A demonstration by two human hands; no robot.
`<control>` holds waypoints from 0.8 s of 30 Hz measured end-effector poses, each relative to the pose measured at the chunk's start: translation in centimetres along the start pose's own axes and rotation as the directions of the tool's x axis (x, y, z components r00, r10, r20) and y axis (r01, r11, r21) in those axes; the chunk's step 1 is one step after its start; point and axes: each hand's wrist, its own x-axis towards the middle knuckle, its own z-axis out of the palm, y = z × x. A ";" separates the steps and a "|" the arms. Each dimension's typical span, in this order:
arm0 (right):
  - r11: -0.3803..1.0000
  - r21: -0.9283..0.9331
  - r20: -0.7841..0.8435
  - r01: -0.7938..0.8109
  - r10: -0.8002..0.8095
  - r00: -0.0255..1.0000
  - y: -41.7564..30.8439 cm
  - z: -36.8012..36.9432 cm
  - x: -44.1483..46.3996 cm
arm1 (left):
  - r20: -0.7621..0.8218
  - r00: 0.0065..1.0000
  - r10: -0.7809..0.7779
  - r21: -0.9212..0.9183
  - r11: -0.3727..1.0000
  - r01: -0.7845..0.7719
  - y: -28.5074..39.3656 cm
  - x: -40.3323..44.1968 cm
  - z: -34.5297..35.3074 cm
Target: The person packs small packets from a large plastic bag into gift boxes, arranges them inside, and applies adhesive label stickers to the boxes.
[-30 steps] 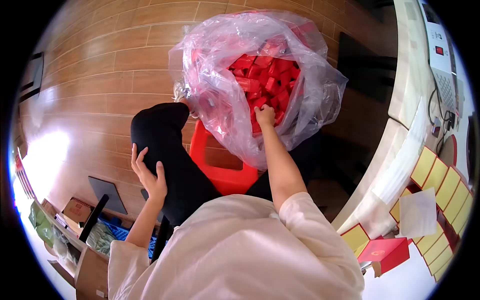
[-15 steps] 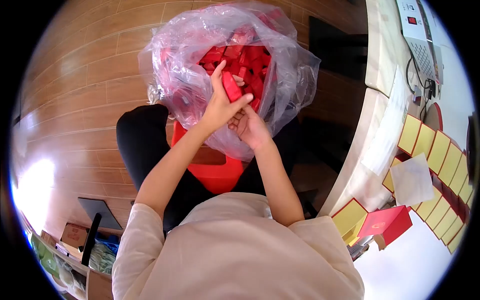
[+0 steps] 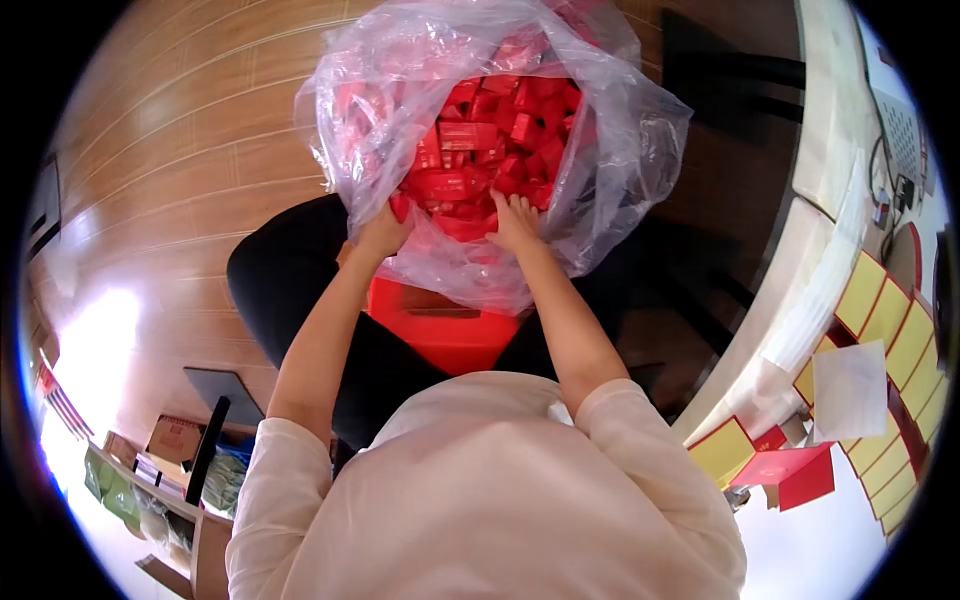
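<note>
A large clear plastic bag point(image 3: 625, 170) stands in front of me with its mouth spread wide. Many small red foil-wrapped packets point(image 3: 468, 135) are heaped inside it. My left hand point(image 3: 380, 236) is at the bag's near left rim, closed around a red packet point(image 3: 400, 207) that partly shows past the fingers. Inside the near right part of the mouth, my right hand point(image 3: 516, 222) touches the heap with thumb and fingers apart. Its fingertips lie among the packets, and I see nothing held in it.
A red plastic stool point(image 3: 440, 335) shows between my knees, below the bag. To the right, a pale-topped table point(image 3: 815, 260) carries rows of yellow boxes with red edges point(image 3: 885, 310), a white sheet point(image 3: 850, 390) and an open red box point(image 3: 800, 470). Shelves with cartons point(image 3: 172, 440) stand at lower left.
My hands were together over the bag, the left holding up a red packet. They have since parted: the left moved down-left to the rim, the right moved up to the heap. The view shifted slightly.
</note>
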 end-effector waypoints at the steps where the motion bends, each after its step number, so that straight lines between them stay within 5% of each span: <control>1: 0.987 -0.129 0.106 0.094 -0.081 0.991 0.0 0.4 0.0 | -0.004 1.000 -0.009 0.011 1.000 0.009 0.2 -0.2 -0.2; 3: 0.980 -0.160 0.068 0.119 -0.110 0.992 0.6 2.6 -0.2 | 0.134 0.962 -0.239 -0.166 0.951 0.260 0.6 -0.4 -0.4; 8: 0.992 -0.045 -0.152 0.120 -0.125 0.980 1.5 0.2 -1.1 | 0.154 0.975 -0.162 -0.466 0.858 0.216 2.5 -0.8 -0.7; 9: 0.951 0.295 -0.244 0.091 -0.017 0.970 1.6 -1.3 -0.9 | 0.181 0.971 -0.155 -0.605 0.761 0.235 4.7 -1.1 -2.5; 10: 0.794 0.601 -0.293 0.092 0.112 0.950 1.5 -3.0 -0.9 | 0.205 0.968 -0.142 -0.727 0.641 0.248 6.1 -1.4 -3.4; 11: 0.711 0.697 -0.244 0.090 0.117 0.963 1.6 -4.9 -1.2 | 0.195 0.971 -0.138 -0.730 0.642 0.237 6.7 -1.5 -3.7; 13: 0.333 0.942 0.032 -0.040 0.031 0.999 1.2 -8.0 -2.5 | 0.198 0.967 -0.160 -0.886 0.393 0.246 8.1 -1.6 -4.0; 14: 0.338 0.941 0.019 -0.030 0.036 0.999 0.7 -9.2 -3.4 | 0.192 0.970 -0.148 -0.889 0.393 0.235 8.8 -1.7 -4.2; 16: -0.174 0.961 0.201 -0.214 -0.093 0.975 -1.0 -10.4 -5.4 | 0.300 0.937 -0.181 -0.946 0.070 0.316 10.3 -2.8 -5.6; 19: -0.263 0.935 0.215 -0.238 -0.111 0.970 -3.2 -10.0 -6.8 | 0.349 0.928 -0.127 -0.936 0.000 0.352 12.3 -5.3 -6.9; 20: -0.327 0.903 0.242 -0.280 -0.151 0.958 -3.7 -9.9 -7.5 | 0.491 0.866 -0.088 -0.871 -0.039 0.490 11.8 -5.7 -6.6; 23: -0.353 0.925 0.094 -0.142 -0.148 0.985 -5.4 -9.0 -8.3 | 0.420 0.895 -0.153 -0.906 -0.013 0.423 13.0 -8.2 -6.0; 24: -0.219 0.974 0.046 -0.063 -0.079 0.996 -5.8 -8.6 -8.2 | 0.271 0.948 -0.168 -0.940 0.166 0.298 12.8 -8.6 -5.7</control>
